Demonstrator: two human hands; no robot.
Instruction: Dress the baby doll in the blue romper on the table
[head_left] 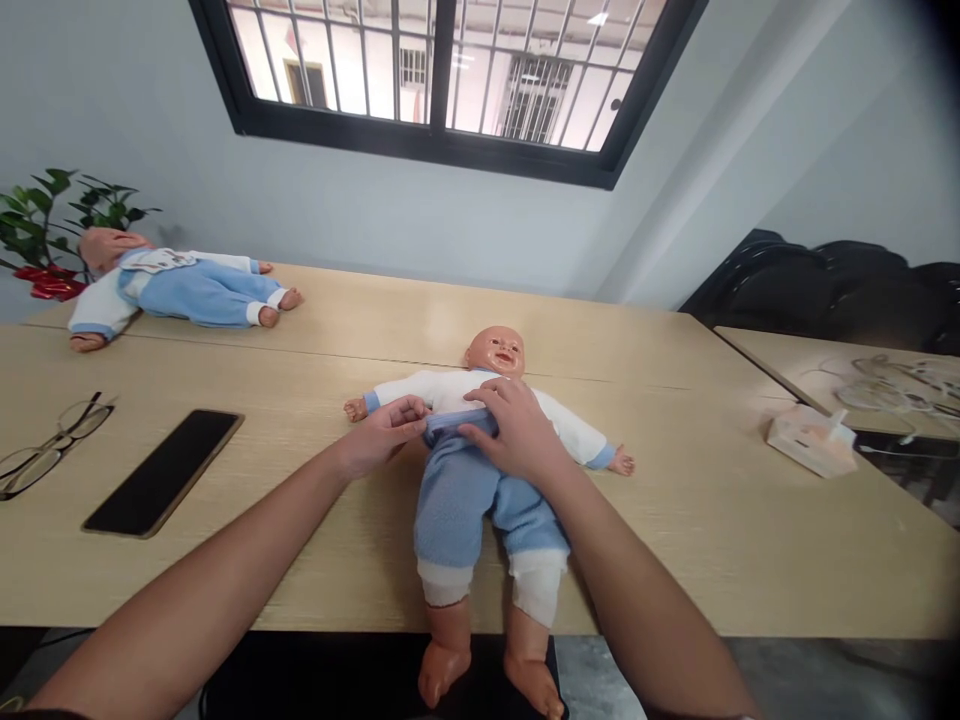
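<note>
A baby doll [497, 352] in a white top and blue trousers [454, 490] lies on its back, arms spread and feet past the table's front edge. At the waistband's left end, my left hand [390, 432] is closed, its thumb and fingertips pinching the blue fabric. My right hand [517, 425] rests over the doll's belly and waistband. Its thumb lies on the trousers, apart from the curved fingers on the white top [450, 388]. Part of the waistband is hidden under this hand.
A second doll [202, 290] in similar clothes lies at the back left, near a potted plant [45, 215]. Eyeglasses [56, 445] and a phone [165, 472] lie on the table's left. A tissue box [810, 445] stands right; tangled cables [892, 385] cover a side table.
</note>
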